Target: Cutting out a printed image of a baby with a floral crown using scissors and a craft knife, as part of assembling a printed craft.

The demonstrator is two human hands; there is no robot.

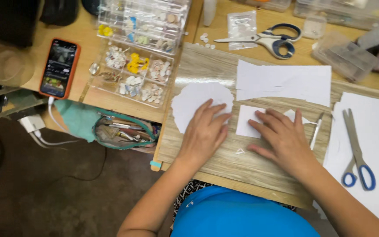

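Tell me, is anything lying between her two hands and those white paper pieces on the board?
Nothing visible does. The left hand lies flat on the round scalloped paper, and the right hand rests directly on the small white rectangle. The nearest scissors lie off to the right, apart from both.

We note both forearms bare to the elbow, without sleeves, watch or bracelets. The left hand (202, 136) and right hand (286, 140) carry no gloves, and we can make out no rings. The torso wears a bright blue top (242, 215); beneath it shows a black-and-white patterned fabric (189, 189).
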